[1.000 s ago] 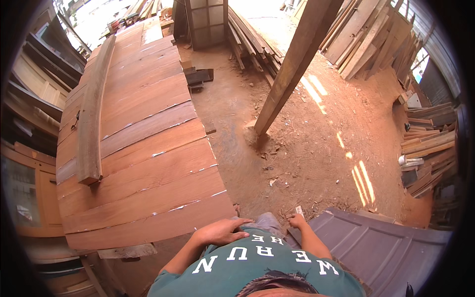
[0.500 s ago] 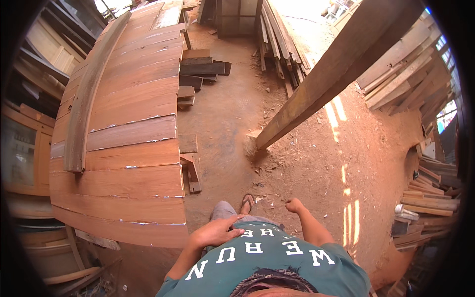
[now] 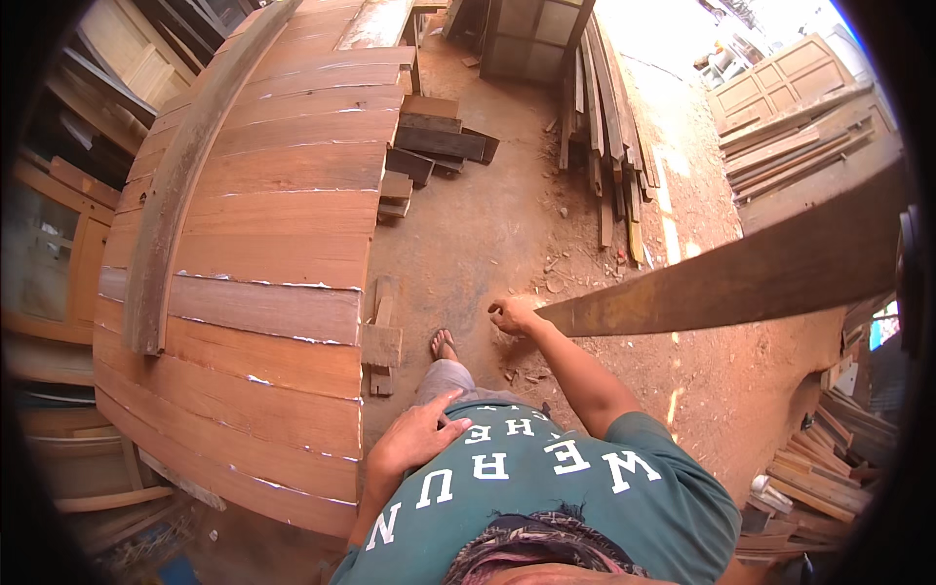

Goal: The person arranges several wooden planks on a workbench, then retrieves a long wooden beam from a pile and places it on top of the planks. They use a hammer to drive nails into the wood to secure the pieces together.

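Observation:
My left hand (image 3: 419,436) lies on the front of my green shirt, fingers stretched out, with nothing visible in it. My right arm reaches forward, and its hand (image 3: 511,317) hangs over the dirt floor with fingers curled in and nothing visible in them. Just behind that hand in the picture is the lower end of a thick wooden post (image 3: 721,273); whether they touch, I cannot tell. To my left stretches a broad surface of reddish-brown boards (image 3: 283,219) laid side by side, with white material along the seams. A long weathered beam (image 3: 180,185) lies across those boards.
Short dark wood offcuts (image 3: 444,141) and small wood blocks (image 3: 382,344) lie along the boards' right side. Long planks (image 3: 609,117) are piled ahead, beside a framed panel (image 3: 531,41). More lumber (image 3: 814,478) is heaped at right. A glazed cabinet (image 3: 54,258) stands at far left.
My right hand has swung forward and left, near the post's foot. One foot now shows farther forward, and the post has shifted lower in view. My left hand stays at my shirt.

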`<state>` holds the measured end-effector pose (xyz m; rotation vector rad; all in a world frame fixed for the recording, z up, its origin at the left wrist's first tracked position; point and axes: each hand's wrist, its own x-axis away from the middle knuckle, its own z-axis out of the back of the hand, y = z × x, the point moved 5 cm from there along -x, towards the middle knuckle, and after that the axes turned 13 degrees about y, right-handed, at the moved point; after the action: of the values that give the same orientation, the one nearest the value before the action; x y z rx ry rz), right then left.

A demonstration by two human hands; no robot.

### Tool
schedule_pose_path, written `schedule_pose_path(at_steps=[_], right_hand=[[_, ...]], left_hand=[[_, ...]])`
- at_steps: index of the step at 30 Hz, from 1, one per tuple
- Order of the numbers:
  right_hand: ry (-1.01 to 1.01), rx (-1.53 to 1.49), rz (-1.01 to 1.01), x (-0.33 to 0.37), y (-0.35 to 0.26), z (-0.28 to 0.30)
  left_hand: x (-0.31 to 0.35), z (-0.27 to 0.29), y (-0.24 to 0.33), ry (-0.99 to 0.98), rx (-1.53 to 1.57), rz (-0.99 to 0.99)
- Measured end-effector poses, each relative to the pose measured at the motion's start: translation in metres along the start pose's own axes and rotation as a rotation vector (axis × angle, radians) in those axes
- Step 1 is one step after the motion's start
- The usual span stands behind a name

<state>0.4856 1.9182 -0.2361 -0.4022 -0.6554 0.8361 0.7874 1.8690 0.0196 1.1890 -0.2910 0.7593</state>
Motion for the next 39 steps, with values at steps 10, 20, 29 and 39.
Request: schedule_pose_path(at_steps=[10,20,29,39], right_hand=[[-0.135,0.162,-0.242,-0.088,0.134,0.051],[-0.083,-0.012,-0.283,-0.269,0.214,0.139],[0.190,0.004,-0.293,-0.403,0.276,0.344],[0.174,-0.322,-0.680,-0.513,0.381,0.412]], left_hand=[[-0.097,0.097,0.040,0.087,0.150,0.077],[-0.310,0.174,0.152,0.097,0.130,0.071],[-0.564,0.191,0.261,0.178,-0.188,-0.067],[-0.727,0.256,0.348,0.140,-0.242,-0.025]])
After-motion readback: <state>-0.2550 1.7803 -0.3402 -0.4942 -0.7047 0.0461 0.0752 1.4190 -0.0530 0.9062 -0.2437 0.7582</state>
